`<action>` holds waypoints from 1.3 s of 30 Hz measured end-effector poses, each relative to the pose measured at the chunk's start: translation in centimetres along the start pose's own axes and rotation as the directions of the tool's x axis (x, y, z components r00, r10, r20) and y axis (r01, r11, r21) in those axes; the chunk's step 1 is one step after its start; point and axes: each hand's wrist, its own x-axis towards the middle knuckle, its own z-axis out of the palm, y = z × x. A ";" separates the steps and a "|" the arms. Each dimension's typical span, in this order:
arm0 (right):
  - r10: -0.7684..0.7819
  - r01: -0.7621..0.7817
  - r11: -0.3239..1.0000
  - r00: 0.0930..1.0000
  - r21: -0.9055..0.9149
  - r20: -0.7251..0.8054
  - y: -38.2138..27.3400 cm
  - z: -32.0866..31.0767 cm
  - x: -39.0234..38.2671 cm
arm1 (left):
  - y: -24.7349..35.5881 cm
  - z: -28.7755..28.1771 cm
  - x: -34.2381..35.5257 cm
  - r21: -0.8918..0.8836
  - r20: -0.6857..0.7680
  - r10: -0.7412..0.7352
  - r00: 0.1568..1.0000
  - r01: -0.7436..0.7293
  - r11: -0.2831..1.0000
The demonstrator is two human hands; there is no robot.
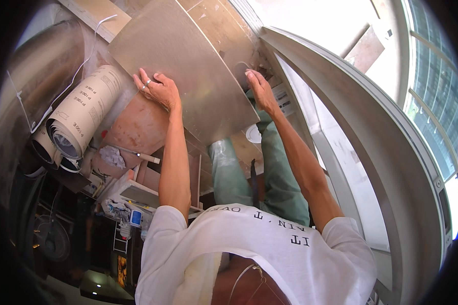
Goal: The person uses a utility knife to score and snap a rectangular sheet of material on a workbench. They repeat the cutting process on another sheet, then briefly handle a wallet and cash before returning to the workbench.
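A large, smooth, brushed metal-looking panel point(198, 76) is tilted in front of me, its lower corner above my legs. My left hand point(159, 91), with a ring on one finger, rests on its left edge, fingers spread and thumb apart on the face. Just beyond the panel's right edge is my right hand point(262, 92), fingers stretched forward and slightly bent. Nothing shows in its grasp, and I see a gap between its fingertips and the panel. A dark rounded thing point(241, 68), perhaps a shoe, lies past those fingertips.
Left of the panel lie a thick roll of brown sandpaper point(86, 109) and a white cord point(74, 81). A wooden-handled tool point(148, 158) and an open drawer point(142, 193) sit nearer. On the right runs a metal door frame point(371, 101). A white round lid-like thing point(253, 134) lies by my legs.
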 end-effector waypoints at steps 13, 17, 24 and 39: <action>-0.267 0.272 0.961 0.959 -0.045 0.097 -9.4 3.8 6.7 | 0.4 1.1 -3.8 0.238 0.076 0.153 0.985 -0.167 0.957; -0.438 0.447 0.893 0.890 -0.055 0.124 -16.1 6.2 12.9 | 0.8 1.5 -3.5 0.245 0.081 0.164 0.983 -0.179 0.953; -0.074 0.097 0.988 0.979 -0.118 0.190 -4.1 0.5 2.9 | 0.6 0.9 -3.5 0.281 0.106 0.157 0.982 -0.181 0.942; -0.067 0.086 0.987 0.988 -0.139 0.138 -1.9 0.3 -0.6 | 0.2 0.6 -3.8 0.265 0.143 0.163 0.976 -0.196 0.944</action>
